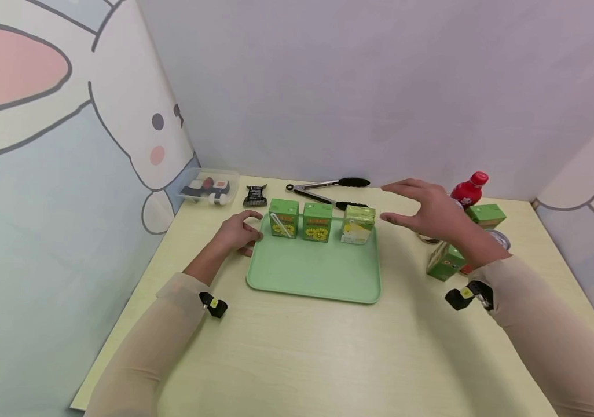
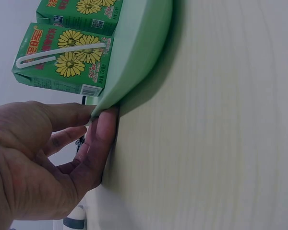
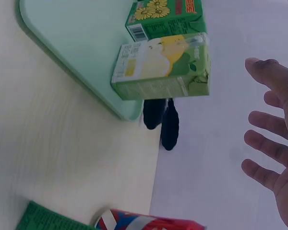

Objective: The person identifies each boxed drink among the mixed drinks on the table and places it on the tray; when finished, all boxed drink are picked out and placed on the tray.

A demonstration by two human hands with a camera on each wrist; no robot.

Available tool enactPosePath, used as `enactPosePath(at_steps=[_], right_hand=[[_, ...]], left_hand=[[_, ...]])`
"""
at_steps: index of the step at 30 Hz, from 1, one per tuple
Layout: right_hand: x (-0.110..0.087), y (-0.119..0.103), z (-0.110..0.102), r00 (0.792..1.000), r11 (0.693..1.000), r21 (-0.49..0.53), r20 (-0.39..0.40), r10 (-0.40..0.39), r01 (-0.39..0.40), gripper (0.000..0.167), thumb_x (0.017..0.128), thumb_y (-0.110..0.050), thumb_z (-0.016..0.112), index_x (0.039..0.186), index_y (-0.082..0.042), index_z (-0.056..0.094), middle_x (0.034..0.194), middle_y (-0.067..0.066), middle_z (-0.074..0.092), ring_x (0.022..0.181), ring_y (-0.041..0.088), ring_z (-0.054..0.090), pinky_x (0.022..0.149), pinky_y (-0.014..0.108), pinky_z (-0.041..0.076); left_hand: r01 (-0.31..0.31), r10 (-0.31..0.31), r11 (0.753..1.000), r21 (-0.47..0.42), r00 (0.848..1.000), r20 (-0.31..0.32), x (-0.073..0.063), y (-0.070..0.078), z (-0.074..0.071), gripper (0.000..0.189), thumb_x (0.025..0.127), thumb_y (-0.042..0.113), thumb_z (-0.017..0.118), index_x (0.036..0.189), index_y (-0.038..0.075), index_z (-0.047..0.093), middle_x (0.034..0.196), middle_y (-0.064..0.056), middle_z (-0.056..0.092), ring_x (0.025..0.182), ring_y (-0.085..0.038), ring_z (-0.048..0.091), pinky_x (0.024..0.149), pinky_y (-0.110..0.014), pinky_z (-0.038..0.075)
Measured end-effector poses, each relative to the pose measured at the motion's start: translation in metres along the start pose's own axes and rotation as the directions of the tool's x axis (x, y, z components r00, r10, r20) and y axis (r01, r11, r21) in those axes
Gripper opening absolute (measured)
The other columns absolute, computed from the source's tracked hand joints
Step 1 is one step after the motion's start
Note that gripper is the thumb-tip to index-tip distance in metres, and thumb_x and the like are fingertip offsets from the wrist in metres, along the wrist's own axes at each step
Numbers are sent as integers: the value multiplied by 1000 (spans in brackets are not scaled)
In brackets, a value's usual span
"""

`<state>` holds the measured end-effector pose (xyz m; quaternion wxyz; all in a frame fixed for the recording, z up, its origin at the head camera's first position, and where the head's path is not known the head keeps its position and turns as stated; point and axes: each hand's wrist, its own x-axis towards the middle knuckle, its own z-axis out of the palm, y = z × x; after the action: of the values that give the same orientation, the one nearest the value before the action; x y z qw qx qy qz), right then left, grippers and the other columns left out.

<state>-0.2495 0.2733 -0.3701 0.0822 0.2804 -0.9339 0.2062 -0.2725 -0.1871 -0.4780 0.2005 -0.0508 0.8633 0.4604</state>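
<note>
A green tray [image 1: 314,268] lies on the table with three drink cartons standing along its far side. My left hand [image 1: 237,233] grips the tray's left rim; in the left wrist view the thumb is above and the fingers [image 2: 105,132] are below the edge. The leftmost carton [image 1: 283,218] has a white straw on its front, and a matching carton [image 1: 317,222] stands beside it. A paler carton with pear pictures [image 3: 163,64] stands at the right corner. My right hand [image 1: 427,208] hovers right of this carton, apart from it, fingers spread and holding nothing.
Tongs [image 1: 323,184] with black ends lie behind the tray. Further left are a small black packet [image 1: 255,196] and a clear box [image 1: 208,185] of sushi-like pieces. A red bottle [image 1: 469,190], green cartons [image 1: 445,262] and cans [image 1: 500,238] cluster on the right. A wall rises behind the table.
</note>
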Motion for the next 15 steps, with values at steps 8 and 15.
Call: enactPosePath(at_steps=[8, 15], right_hand=[[-19, 21, -32, 996, 994, -70, -35, 80, -82, 65, 92, -29, 93, 151, -16, 69, 151, 19, 67, 87, 33, 75, 73, 49, 63], [-39, 51, -51, 994, 989, -106, -43, 101, -105, 59, 94, -19, 91, 148, -12, 70, 147, 24, 67, 117, 46, 69, 95, 71, 60]], left_hand=[[-2, 2, 1000, -4, 1000, -1, -2, 0, 0, 60, 106, 11, 75, 160, 20, 53, 119, -18, 71, 69, -17, 72, 64, -36, 71], [2, -2, 1000, 0, 1000, -1, -1, 1, 0, 60, 105, 12, 75, 161, 20, 53, 118, -17, 71, 70, -17, 72, 65, -36, 71]])
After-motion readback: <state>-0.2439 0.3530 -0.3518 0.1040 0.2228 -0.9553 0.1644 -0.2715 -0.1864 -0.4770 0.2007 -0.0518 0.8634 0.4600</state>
